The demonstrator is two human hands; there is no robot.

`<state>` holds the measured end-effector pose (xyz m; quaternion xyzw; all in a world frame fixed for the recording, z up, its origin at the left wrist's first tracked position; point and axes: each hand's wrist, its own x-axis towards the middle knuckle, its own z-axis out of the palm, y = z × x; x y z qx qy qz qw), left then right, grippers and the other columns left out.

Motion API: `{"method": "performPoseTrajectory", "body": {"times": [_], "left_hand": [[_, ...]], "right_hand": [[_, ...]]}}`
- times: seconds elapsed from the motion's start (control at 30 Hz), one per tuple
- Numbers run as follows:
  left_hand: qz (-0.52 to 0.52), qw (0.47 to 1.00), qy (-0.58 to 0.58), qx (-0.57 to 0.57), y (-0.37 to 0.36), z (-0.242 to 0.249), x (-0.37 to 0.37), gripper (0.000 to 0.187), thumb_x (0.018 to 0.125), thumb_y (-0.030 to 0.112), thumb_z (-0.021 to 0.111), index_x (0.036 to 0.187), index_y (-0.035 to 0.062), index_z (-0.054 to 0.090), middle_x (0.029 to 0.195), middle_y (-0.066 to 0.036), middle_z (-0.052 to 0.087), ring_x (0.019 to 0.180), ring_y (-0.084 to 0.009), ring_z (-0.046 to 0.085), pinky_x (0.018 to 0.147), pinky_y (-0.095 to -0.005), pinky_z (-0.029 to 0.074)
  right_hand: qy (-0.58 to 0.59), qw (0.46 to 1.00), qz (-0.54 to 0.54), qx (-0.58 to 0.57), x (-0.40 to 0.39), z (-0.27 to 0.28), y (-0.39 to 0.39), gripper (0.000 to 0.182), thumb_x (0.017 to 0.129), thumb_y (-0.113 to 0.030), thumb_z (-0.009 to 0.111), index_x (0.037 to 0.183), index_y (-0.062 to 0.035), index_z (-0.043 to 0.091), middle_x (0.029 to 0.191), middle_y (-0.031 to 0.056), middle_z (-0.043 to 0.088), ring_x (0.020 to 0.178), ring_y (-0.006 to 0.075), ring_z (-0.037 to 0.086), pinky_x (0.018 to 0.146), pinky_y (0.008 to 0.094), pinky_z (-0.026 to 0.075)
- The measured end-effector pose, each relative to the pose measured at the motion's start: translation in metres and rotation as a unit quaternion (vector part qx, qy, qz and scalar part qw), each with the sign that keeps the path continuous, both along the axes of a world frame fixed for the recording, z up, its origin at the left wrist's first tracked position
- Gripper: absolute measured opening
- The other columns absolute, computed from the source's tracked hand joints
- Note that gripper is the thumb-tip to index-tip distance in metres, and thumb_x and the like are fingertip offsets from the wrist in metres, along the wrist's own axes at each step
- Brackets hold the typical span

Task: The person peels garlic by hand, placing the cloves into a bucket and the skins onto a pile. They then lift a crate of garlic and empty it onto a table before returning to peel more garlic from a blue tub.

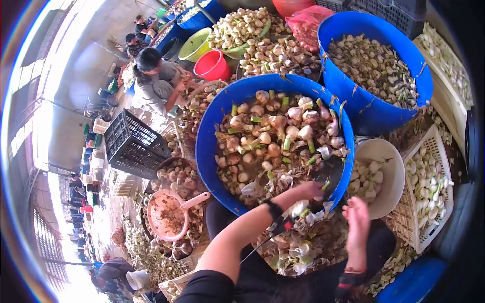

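Note:
My left hand [309, 192] reaches over the near rim of a large blue tub [204, 146], its fingers smeared by motion. Close to those fingertips shows a green stem [326, 186], and just below the hand is a whitish garlic bulb [300, 206]. Inside the tub, garlic bulbs [277, 122] with short cut stems sit in murky water. My right hand [356, 217] is raised beside a white bucket [394, 189], fingers stretched upward and nothing seen in them. Peeled white garlic [368, 179] lies in that bucket. Loose skins [303, 252] are heaped between my legs.
A second blue tub [326, 96] of garlic stands behind. At right is a white basket [447, 197] of peeled bulbs. A pink strainer [166, 214] and black crate [134, 144] are at left. A person [156, 83] works beyond, near a red bucket [212, 65].

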<state>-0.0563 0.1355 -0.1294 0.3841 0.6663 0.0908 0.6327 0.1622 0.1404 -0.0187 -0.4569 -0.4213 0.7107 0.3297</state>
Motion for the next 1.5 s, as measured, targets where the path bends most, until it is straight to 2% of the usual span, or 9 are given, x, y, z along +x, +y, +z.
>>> {"method": "performPoseTrajectory", "body": {"times": [0.1, 0.3, 0.8, 0.93, 1.0, 1.07, 1.33, 1.43, 1.5], "left_hand": [[0.245, 0.924, -0.272, 0.109, -0.042, 0.078, 0.018, 0.025, 0.088, 0.019, 0.057, 0.106, 0.0028, 0.062, 0.090, -0.001, 0.062, 0.087, -0.0126, 0.056, 0.084, -0.0266, 0.043], [0.236, 0.926, 0.019, 0.294, -0.096, 0.165, 0.029, 0.017, 0.081, 0.014, 0.061, 0.089, -0.0011, 0.061, 0.070, -0.011, 0.058, 0.067, -0.0128, 0.054, 0.062, -0.0298, 0.044], [0.249, 0.931, 0.100, 0.245, -0.113, 0.156, 0.036, 0.017, 0.073, 0.014, 0.057, 0.076, -0.0018, 0.062, 0.055, -0.009, 0.054, 0.050, -0.0118, 0.053, 0.051, -0.0304, 0.044], [0.376, 0.886, -0.242, 0.121, -0.120, 0.125, 0.032, 0.021, 0.082, 0.012, 0.051, 0.072, -0.0046, 0.059, 0.067, -0.006, 0.059, 0.056, -0.0131, 0.057, 0.053, -0.0244, 0.049], [0.391, 0.878, -0.263, 0.078, -0.121, 0.095, 0.034, 0.017, 0.086, 0.011, 0.049, 0.082, -0.0034, 0.058, 0.073, -0.006, 0.058, 0.063, -0.0125, 0.060, 0.054, -0.0206, 0.049], [0.422, 0.857, -0.295, 0.034, -0.112, 0.133, 0.037, 0.015, 0.085, 0.011, 0.054, 0.093, -0.0012, 0.057, 0.073, -0.003, 0.056, 0.064, -0.0094, 0.059, 0.051, -0.0175, 0.046], [0.318, 0.889, -0.313, 0.101, -0.100, 0.180, 0.034, 0.003, 0.077, 0.004, 0.057, 0.075, 0.0060, 0.055, 0.061, 0.002, 0.051, 0.049, -0.0034, 0.046, 0.041, -0.0188, 0.033], [0.324, 0.910, -0.102, 0.240, -0.104, 0.144, 0.057, 0.003, 0.075, 0.003, 0.055, 0.077, 0.0033, 0.057, 0.058, 0.001, 0.050, 0.046, -0.0037, 0.044, 0.040, -0.0201, 0.033], [0.328, 0.916, -0.185, 0.139, -0.104, 0.157, 0.059, 0.007, 0.075, 0.002, 0.055, 0.081, 0.0020, 0.058, 0.057, 0.001, 0.050, 0.042, -0.0031, 0.041, 0.036, -0.0195, 0.030]], "right_hand": [[0.012, 0.997, 0.050, 0.063, -0.041, -0.015, -0.038, 0.051, 0.084, -0.005, 0.059, 0.130, 0.0013, 0.037, 0.127, 0.0115, 0.042, 0.108, 0.0199, 0.049, 0.091, 0.0301, 0.042], [-0.036, 0.977, 0.104, 0.182, -0.052, 0.014, -0.063, 0.048, 0.074, 0.004, 0.067, 0.119, 0.0018, 0.051, 0.124, 0.0111, 0.044, 0.105, 0.0197, 0.052, 0.084, 0.0294, 0.047], [-0.241, 0.901, 0.133, 0.336, -0.046, 0.034, -0.089, 0.053, 0.068, 0.003, 0.073, 0.117, -0.0007, 0.054, 0.102, 0.0083, 0.046, 0.092, 0.0164, 0.050, 0.073, 0.0268, 0.049], [0.126, 0.967, 0.048, -0.214, -0.040, 0.029, -0.077, 0.046, 0.082, -0.014, 0.067, 0.118, 0.0064, 0.046, 0.103, 0.0048, 0.046, 0.087, 0.0134, 0.056, 0.068, 0.0234, 0.049], [0.146, 0.959, 0.080, -0.228, -0.036, 0.024, -0.072, 0.046, 0.086, -0.019, 0.062, 0.121, 0.0041, 0.045, 0.098, 0.0045, 0.050, 0.083, 0.0116, 0.055, 0.071, 0.0237, 0.047], [-0.097, 0.965, 0.114, 0.215, -0.040, 0.012, -0.078, 0.043, 0.088, -0.024, 0.059, 0.120, 0.0029, 0.047, 0.090, 0.0035, 0.055, 0.078, 0.0104, 0.055, 0.073, 0.0239, 0.046], [0.257, 0.829, 0.096, -0.486, -0.026, 0.014, -0.060, 0.059, 0.087, -0.061, 0.040, 0.093, -0.0049, 0.057, 0.059, 0.0016, 0.053, 0.036, 0.0084, 0.043, 0.032, 0.0186, 0.033], [0.185, 0.921, 0.156, -0.304, -0.021, 0.000, -0.074, 0.065, 0.084, -0.067, 0.035, 0.118, -0.0121, 0.042, 0.092, 0.0010, 0.054, 0.078, 0.0124, 0.054, 0.069, 0.0293, 0.044], [0.114, 0.975, 0.104, -0.158, -0.028, 0.001, -0.089, 0.052, 0.087, -0.051, 0.049, 0.115, -0.0093, 0.037, 0.095, 0.0019, 0.047, 0.075, 0.0079, 0.049, 0.063, 0.0232, 0.044]]}}
